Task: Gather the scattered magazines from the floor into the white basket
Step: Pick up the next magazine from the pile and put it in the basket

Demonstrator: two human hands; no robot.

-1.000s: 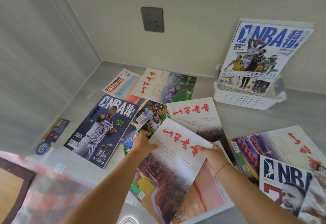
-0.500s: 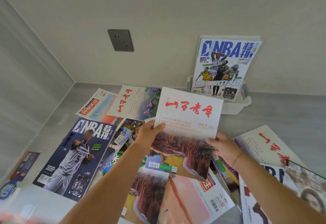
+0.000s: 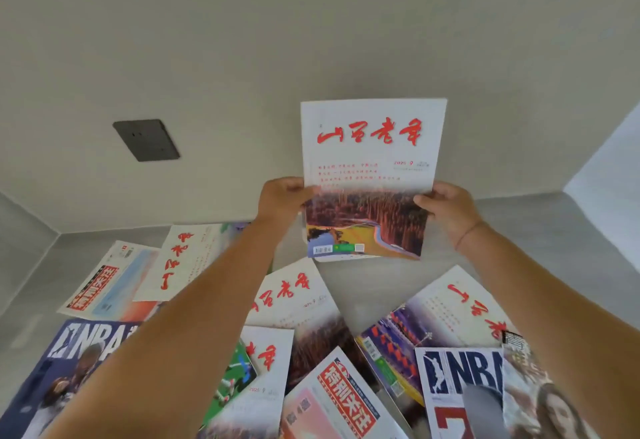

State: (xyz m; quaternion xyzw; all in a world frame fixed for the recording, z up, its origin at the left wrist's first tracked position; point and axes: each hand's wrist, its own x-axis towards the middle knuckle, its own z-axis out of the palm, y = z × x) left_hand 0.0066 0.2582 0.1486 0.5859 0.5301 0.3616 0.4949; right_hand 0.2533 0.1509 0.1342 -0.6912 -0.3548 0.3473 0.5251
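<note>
At the lower left of the frame a dark-blue glossy NBA magazine (image 3: 79,352) lies flat on the grey floor (image 3: 536,231). A white-and-red covered magazine (image 3: 104,283) lies above it. Just to the right is a white magazine with red brush lettering (image 3: 183,258), partly under the forearm. A dark square socket plate (image 3: 146,140) sits on the pale wall (image 3: 311,23) above them.

At centre, the left hand (image 3: 282,198) pinches the left edge of a white-topped forest-photo magazine (image 3: 372,161), thumb on the cover. The right hand (image 3: 446,208) pinches the opposite edge the same way. The magazine is held upright in the air before the wall, clear of the floor. The white basket does not show; whether it sits behind the raised cover cannot be told.

Further right, a white-and-purple magazine (image 3: 460,303) and a white NBA magazine with navy lettering (image 3: 457,379) lie fanned and overlapping.

These magazines look thin, light and floppy, with slick covers likely to slide on one another. Pinching both side edges at mid-height should keep one flat. Those on the floor are probably best lifted by a free corner or by the spine.
</note>
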